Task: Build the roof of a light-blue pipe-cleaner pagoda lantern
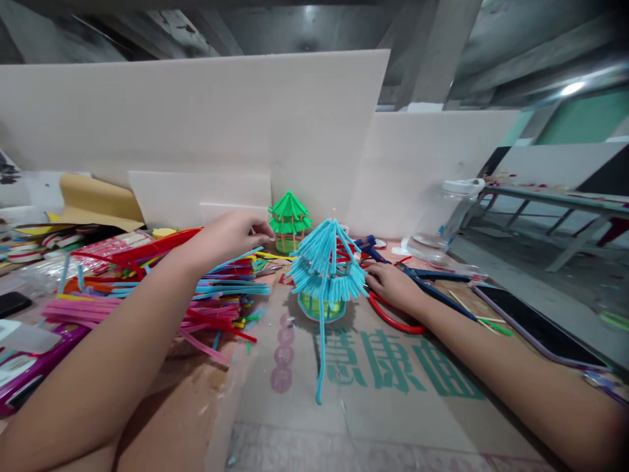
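Pavilion model in light blue (328, 278) stands between the two hands, just left of the right hand, with one long blue strip (322, 354) running from its roof towards the wearer's side. Right hand (393, 285) reaches in beside that roof, its fingertips partly hidden; I cannot tell whether it grips anything or touches the model. A red handle (396, 322) curves just below this hand, dark blue pliers (439, 274) lie to its right, and a phone (535, 321) rests farther right. Beyond it sits a dark blue tool (367, 244), with a clear jug (439, 223) farther off to the right.

Left hand (246, 231) is raised with its fingers curled near the thumb; whether it pinches something cannot be told. A green pavilion (289, 219) stands just right of it, and coloured pipe cleaners (221, 311) lie heaped below it. Printed cardboard (304, 406) spreads between both forearms, nearer than the hands.
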`<action>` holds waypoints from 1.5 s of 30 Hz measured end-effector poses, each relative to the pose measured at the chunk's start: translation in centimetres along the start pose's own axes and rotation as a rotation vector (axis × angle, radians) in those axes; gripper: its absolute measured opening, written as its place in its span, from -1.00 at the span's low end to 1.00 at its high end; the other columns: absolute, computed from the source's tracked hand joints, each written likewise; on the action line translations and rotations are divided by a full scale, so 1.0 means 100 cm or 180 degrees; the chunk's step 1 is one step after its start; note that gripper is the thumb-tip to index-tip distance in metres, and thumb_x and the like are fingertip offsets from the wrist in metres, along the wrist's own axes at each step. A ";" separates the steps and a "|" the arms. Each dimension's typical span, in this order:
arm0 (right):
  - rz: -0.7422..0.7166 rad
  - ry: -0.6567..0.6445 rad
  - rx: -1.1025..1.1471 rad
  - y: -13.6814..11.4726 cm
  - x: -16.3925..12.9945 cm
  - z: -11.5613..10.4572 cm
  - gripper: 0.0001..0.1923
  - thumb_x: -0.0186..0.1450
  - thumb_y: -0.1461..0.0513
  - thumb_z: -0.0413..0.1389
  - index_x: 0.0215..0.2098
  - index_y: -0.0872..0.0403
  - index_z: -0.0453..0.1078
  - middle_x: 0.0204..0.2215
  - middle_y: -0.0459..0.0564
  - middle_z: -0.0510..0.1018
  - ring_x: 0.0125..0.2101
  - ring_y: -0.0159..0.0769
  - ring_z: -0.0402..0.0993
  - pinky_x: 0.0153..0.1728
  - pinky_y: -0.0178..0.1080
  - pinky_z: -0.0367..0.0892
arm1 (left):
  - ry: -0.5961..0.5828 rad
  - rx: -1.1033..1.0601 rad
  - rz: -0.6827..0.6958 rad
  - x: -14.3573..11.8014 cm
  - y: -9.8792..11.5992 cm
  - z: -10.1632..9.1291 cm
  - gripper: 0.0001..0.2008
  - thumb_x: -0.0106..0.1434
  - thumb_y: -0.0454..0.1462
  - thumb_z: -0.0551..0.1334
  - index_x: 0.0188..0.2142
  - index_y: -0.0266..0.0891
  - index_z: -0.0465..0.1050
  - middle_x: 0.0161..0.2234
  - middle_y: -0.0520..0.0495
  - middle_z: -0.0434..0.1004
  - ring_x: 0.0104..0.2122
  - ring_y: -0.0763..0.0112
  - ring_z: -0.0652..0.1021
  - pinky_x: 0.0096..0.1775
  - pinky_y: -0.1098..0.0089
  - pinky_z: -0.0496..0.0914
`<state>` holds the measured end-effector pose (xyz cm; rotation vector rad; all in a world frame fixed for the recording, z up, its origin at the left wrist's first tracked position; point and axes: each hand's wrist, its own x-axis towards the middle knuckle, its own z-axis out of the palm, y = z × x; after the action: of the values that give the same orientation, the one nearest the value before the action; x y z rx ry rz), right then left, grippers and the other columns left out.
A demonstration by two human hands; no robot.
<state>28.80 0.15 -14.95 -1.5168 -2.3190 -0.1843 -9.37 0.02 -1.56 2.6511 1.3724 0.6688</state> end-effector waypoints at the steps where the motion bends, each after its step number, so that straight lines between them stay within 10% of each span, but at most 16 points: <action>1: 0.0007 0.0000 0.0002 0.000 0.000 0.000 -0.61 0.45 0.14 -0.10 -0.13 0.09 0.54 0.00 0.12 0.56 -0.04 -0.12 0.48 0.03 -0.14 0.31 | -0.0074 0.0044 -0.0021 -0.001 -0.003 -0.002 -0.72 0.23 -0.09 0.15 -0.25 -0.15 0.56 -0.30 -0.01 0.64 -0.31 0.29 0.56 -0.34 0.41 0.30; 14: 0.0096 -0.0007 -0.0022 -0.003 -0.001 -0.003 -0.63 0.45 0.14 -0.09 -0.13 0.09 0.54 -0.02 0.13 0.56 -0.05 -0.15 0.49 0.03 -0.18 0.31 | -0.0463 0.1009 -0.0401 0.006 -0.038 0.014 -0.75 0.13 -0.09 0.18 -0.36 -0.12 0.58 -0.36 -0.10 0.64 -0.40 0.20 0.55 -0.42 0.37 0.21; 21: 0.0113 0.0031 -0.0017 -0.003 -0.002 -0.002 -0.65 0.45 0.15 -0.08 -0.13 0.10 0.53 -0.01 0.13 0.54 -0.02 -0.17 0.47 0.06 -0.19 0.29 | 0.0147 0.0912 -0.0569 0.006 -0.019 0.004 -0.69 0.24 -0.03 0.09 -0.24 -0.15 0.47 -0.27 -0.12 0.62 -0.34 0.17 0.55 -0.41 0.36 0.23; 33: 0.0288 -0.0789 0.0102 -0.002 -0.009 -0.051 -0.60 0.18 0.09 0.25 0.00 -0.07 0.52 -0.12 0.04 0.59 -0.18 -0.11 0.55 -0.22 -0.24 0.40 | -0.0472 0.0197 -0.0009 -0.012 0.054 0.008 -0.53 0.27 0.13 0.07 -0.41 -0.15 0.51 -0.49 0.01 0.55 -0.49 0.31 0.48 -0.47 0.37 0.21; 40: 0.0509 -0.1384 0.0113 -0.013 -0.029 -0.074 -0.28 0.12 0.11 0.25 0.26 -0.13 0.30 -0.03 0.06 0.55 -0.24 -0.11 0.56 -0.31 -0.27 0.35 | 0.0396 -0.0882 0.0248 0.009 0.059 0.035 -0.44 0.31 0.09 0.11 0.10 -0.24 0.37 0.05 -0.22 0.49 -0.08 0.14 0.52 -0.12 0.23 0.39; 45: 0.0784 -0.1356 0.0117 -0.022 -0.031 -0.058 -0.22 0.14 0.24 0.17 0.33 -0.08 0.18 -0.03 0.09 0.57 -0.26 -0.13 0.56 -0.35 -0.29 0.30 | 0.0385 -0.1739 0.0375 0.037 0.071 0.035 -0.46 0.31 0.05 0.14 0.10 -0.27 0.43 -0.10 -0.19 0.58 -0.21 0.24 0.55 -0.23 0.32 0.41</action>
<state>29.21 -5.16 -10.50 -1.9586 -2.3889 0.2695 -0.67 -0.78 -1.60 2.2867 0.8878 1.0557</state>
